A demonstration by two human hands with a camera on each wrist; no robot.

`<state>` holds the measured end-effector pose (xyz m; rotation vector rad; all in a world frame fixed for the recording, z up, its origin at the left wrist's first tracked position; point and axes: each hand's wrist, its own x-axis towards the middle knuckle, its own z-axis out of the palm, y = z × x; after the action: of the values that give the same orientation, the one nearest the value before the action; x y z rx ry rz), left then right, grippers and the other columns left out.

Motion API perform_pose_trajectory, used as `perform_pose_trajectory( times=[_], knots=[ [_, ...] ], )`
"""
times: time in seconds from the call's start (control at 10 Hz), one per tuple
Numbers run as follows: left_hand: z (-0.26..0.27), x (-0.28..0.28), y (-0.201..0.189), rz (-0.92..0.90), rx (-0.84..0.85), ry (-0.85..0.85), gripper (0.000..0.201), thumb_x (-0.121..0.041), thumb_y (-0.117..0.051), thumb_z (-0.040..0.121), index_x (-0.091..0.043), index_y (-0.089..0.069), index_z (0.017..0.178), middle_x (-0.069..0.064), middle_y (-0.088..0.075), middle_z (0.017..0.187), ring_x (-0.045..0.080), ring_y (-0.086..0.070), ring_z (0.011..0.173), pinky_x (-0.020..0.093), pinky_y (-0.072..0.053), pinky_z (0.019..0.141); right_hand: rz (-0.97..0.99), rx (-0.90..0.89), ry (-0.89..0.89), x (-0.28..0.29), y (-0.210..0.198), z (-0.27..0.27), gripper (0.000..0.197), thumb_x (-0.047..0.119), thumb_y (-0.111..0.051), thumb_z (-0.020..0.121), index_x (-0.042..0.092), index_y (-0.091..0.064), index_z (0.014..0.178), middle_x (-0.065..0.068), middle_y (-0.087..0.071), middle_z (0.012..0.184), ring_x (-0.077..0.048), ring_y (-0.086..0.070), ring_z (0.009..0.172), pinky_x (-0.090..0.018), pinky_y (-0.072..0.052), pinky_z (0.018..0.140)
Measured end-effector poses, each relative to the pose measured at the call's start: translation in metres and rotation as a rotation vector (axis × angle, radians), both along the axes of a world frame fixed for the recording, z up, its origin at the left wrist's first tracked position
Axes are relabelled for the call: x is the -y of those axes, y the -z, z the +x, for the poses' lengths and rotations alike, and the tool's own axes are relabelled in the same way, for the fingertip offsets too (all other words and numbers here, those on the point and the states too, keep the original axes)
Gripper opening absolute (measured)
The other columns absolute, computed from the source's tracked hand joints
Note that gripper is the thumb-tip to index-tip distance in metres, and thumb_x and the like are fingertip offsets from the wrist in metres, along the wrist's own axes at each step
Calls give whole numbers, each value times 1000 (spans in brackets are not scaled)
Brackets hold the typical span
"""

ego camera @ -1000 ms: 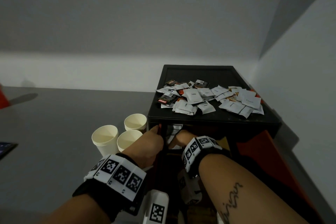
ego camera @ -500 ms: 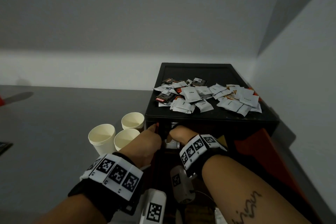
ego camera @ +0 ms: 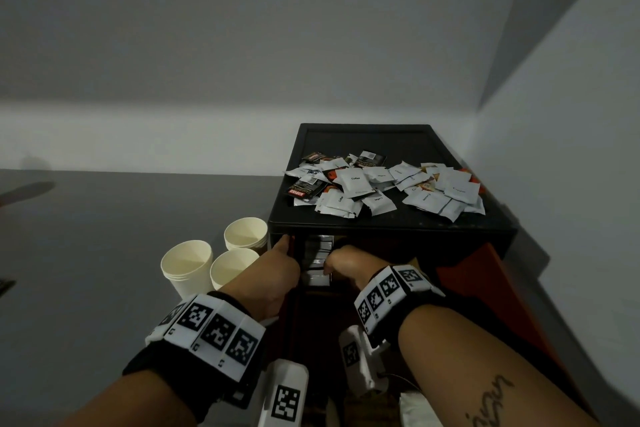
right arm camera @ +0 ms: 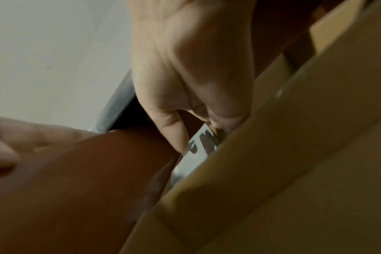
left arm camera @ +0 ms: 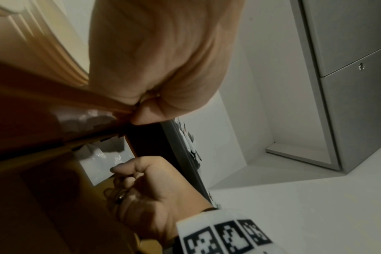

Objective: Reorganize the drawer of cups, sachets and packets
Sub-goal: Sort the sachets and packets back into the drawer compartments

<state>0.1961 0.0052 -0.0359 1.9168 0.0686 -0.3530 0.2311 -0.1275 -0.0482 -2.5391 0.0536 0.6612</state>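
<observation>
On a grey tabletop (ego camera: pixel 104 253) in a white-walled corner, the left hand (ego camera: pixel 273 274) grips the open drawer (ego camera: pixel 485 288) wall while right hand (ego camera: pixel 349 262) fingers pinch white sachets (ego camera: pixel 317 253) inside, apparently to sort them.

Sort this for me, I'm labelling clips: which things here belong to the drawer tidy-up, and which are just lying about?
Part of the job:
- open drawer
- sachets in the drawer
- sachet pile on the black unit
- three paper cups
- left hand, right hand

Lying about:
- dark object at the left edge
</observation>
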Motion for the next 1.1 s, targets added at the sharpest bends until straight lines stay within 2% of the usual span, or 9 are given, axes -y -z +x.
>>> perform_pose_trajectory(
  times=[0.1,0.3,0.4,0.5,0.6,0.8,0.9,1.0,1.1],
  knots=[
    [2,0,-3,51,13,-5,68,21,-34,81,-9,-33,142,21,-52,123,33,-53,108,37,-47,93,11,21,6,11,-8,-6,38,9,-44,95,-5,-49,129,-20,-49,135,-31,-46,125,-29,-38,99],
    [-5,2,-13,-5,-59,-6,61,19,-39,82,-7,-38,137,16,-57,111,17,-56,83,28,-51,71,48,101,14,54,-57,-36,34,19,-55,92,12,-55,125,-5,-57,119,-17,-53,105,-28,-42,87],
    [-10,12,-36,-52,-55,-114,39,14,-47,78,-15,-53,104,16,-56,94,30,-58,87,39,-51,73,15,442,154,91,-83,-40,16,21,-53,92,17,-64,103,0,-61,103,-14,-55,93,-28,-45,82],
    [-13,27,-59,-53,7,-84,37,3,-56,81,-26,-54,104,11,-58,92,27,-60,84,38,-52,76,-163,662,293,126,-93,-30,24,21,-53,90,16,-62,112,-7,-52,114,-25,-50,106,-33,-39,91],
    [-7,46,-70,-79,1,-9,64,-5,-62,81,-24,-40,138,8,-58,101,26,-61,91,40,-50,85,-265,528,322,143,-86,-12,47,32,-58,85,20,-49,129,-14,-40,129,-35,-41,120,-36,-36,99],
    [21,86,-90,128,245,177,44,-6,-54,89,-17,-49,131,8,-54,116,3,-47,67,6,-37,43,-347,423,157,143,-89,22,52,40,-58,78,22,-50,127,-11,-42,134,-31,-43,122,-41,-38,102],
    [51,102,-102,317,409,147,39,-4,-48,87,-16,-57,123,8,-59,119,18,-61,89,18,-49,76,-427,372,103,137,-91,44,54,45,-54,78,22,-47,127,-12,-46,131,-34,-42,123,-46,-34,104],
    [82,109,-97,671,438,162,41,-17,-45,88,-23,-56,127,1,-46,139,25,-40,129,53,-27,109,-507,272,47,132,-93,61,62,42,-54,83,29,-34,141,-8,-32,146,-37,-23,136,-54,-25,109],
    [98,116,-84,895,351,219,47,-34,-43,93,-32,-39,140,3,-21,153,31,-13,142,59,-14,112,-549,241,-19,119,-93,69,49,29,-46,92,29,-39,141,-4,-26,151,-35,-13,141,-55,-19,112]
  ],
)
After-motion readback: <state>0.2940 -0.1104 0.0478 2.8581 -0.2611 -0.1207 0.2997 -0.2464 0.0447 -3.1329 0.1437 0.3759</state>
